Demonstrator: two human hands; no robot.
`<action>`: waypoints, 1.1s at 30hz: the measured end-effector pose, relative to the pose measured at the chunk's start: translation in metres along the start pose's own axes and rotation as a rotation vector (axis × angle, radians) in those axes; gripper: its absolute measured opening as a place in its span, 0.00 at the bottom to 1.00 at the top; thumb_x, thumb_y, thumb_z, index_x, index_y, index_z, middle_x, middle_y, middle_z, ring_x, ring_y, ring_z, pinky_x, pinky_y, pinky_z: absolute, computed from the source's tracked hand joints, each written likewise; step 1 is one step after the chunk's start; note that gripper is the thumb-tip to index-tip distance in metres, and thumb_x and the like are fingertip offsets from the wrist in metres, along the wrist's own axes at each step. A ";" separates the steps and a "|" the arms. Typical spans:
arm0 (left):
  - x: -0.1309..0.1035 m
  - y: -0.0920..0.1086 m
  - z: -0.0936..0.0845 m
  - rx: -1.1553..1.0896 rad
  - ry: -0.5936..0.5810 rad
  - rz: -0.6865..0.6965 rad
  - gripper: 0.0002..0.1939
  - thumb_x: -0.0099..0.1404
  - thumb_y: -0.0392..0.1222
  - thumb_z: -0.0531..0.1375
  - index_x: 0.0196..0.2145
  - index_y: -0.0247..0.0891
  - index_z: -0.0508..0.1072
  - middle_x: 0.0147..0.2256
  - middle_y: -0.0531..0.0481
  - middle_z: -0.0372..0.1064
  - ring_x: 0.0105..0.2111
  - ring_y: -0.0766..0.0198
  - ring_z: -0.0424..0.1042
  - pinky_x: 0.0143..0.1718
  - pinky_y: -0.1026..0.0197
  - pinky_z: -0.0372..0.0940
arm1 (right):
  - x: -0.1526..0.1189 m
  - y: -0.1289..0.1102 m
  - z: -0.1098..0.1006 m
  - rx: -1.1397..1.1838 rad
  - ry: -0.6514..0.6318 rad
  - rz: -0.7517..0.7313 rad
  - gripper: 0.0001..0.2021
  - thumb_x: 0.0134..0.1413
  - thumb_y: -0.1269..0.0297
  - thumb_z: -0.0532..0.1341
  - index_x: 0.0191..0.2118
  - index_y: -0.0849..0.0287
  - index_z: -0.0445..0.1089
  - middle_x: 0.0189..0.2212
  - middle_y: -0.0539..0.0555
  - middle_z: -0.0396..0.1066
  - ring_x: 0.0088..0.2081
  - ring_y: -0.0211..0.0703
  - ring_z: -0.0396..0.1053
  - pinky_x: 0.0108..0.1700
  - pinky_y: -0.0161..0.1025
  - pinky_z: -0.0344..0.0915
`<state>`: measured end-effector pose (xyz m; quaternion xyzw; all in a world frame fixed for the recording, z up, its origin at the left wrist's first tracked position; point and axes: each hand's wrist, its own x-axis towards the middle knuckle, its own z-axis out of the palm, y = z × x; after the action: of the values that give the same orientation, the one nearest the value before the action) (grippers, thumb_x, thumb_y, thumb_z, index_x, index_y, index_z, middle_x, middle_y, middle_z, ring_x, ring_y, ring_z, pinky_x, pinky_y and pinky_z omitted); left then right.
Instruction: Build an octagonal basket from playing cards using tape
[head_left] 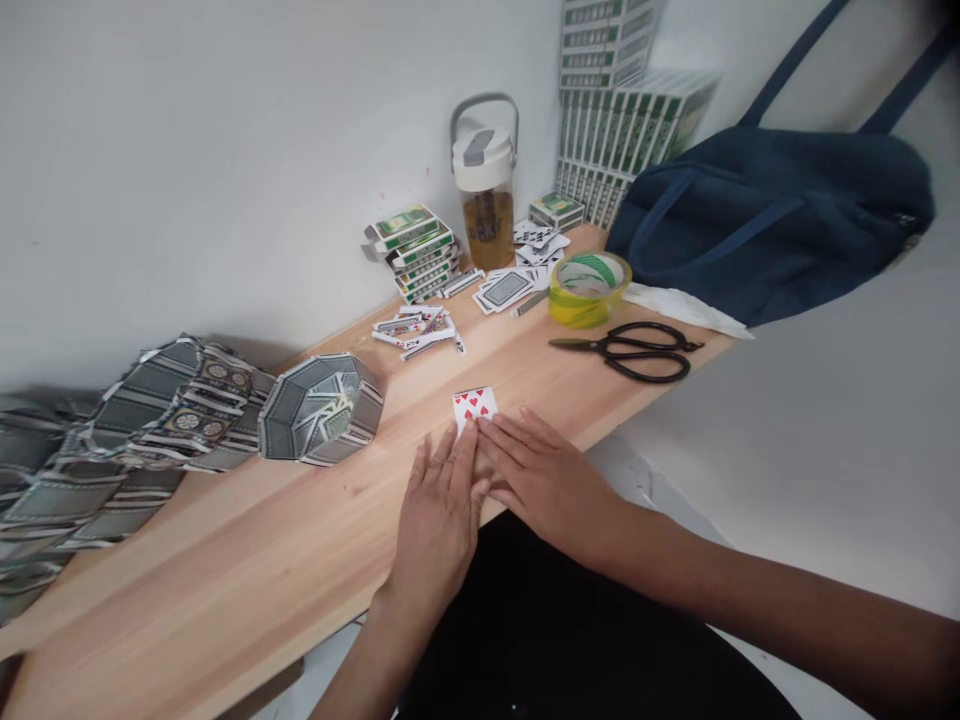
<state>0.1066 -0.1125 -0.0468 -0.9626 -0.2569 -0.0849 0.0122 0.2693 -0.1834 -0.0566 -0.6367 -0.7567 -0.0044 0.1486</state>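
A playing card with red hearts (474, 402) lies near the table's front edge, its lower part hidden under fingers. My left hand (442, 505) rests flat over its lower left, fingers stretched out. From the right, my right hand (536, 470) lies flat with its fingertips on the card's lower right, close to the left fingers. Neither hand grips anything. Beyond them are several folded playing cards (421, 333) in a loose heap. Left of the hands stands an octagonal bowl made of folded cards (364, 405), with small folded pieces inside.
Larger folded-card constructions (135, 410) fill the table's left end. Behind are stacked card boxes (420, 250), a drink bottle (486, 205) and loose cards (508, 289). Yellow tape (577, 308) and black scissors (645, 352) lie right. A blue bag (765, 215) hangs over the right edge.
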 end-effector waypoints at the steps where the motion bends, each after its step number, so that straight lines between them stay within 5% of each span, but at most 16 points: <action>1: 0.000 0.000 -0.001 0.022 -0.001 -0.010 0.28 0.72 0.40 0.46 0.67 0.33 0.45 0.65 0.45 0.51 0.67 0.53 0.46 0.65 0.42 0.50 | -0.002 0.001 -0.001 0.000 -0.011 0.003 0.29 0.66 0.54 0.48 0.63 0.72 0.57 0.62 0.63 0.59 0.64 0.51 0.54 0.67 0.52 0.46; 11: -0.003 -0.001 -0.002 0.016 0.000 -0.091 0.29 0.70 0.40 0.50 0.67 0.46 0.48 0.62 0.53 0.58 0.66 0.47 0.46 0.64 0.32 0.40 | -0.012 0.013 -0.010 0.006 -0.049 -0.016 0.27 0.65 0.57 0.51 0.65 0.62 0.54 0.65 0.54 0.55 0.65 0.51 0.52 0.66 0.57 0.46; 20: -0.008 0.005 -0.003 0.016 0.048 -0.128 0.25 0.71 0.40 0.51 0.64 0.43 0.56 0.62 0.52 0.59 0.65 0.48 0.50 0.64 0.35 0.43 | -0.017 0.013 -0.011 -0.055 -0.006 -0.014 0.24 0.65 0.58 0.50 0.63 0.63 0.58 0.63 0.55 0.59 0.63 0.52 0.55 0.64 0.57 0.48; 26: -0.015 0.009 -0.003 0.042 0.063 -0.107 0.23 0.70 0.38 0.50 0.62 0.43 0.60 0.63 0.52 0.57 0.65 0.47 0.48 0.63 0.33 0.44 | -0.032 -0.008 -0.012 -0.015 0.012 -0.008 0.21 0.65 0.57 0.52 0.58 0.61 0.65 0.59 0.55 0.65 0.61 0.50 0.60 0.63 0.60 0.49; 33: -0.024 0.003 -0.009 0.006 0.055 -0.090 0.25 0.70 0.35 0.49 0.64 0.40 0.57 0.67 0.46 0.46 0.68 0.47 0.39 0.62 0.36 0.49 | -0.043 -0.029 -0.030 0.227 0.124 -0.072 0.17 0.67 0.64 0.48 0.55 0.55 0.68 0.54 0.50 0.71 0.56 0.40 0.65 0.59 0.48 0.58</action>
<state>0.0859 -0.1279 -0.0425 -0.9474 -0.2997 -0.1109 0.0185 0.2545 -0.2365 -0.0324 -0.5868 -0.7640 0.0368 0.2659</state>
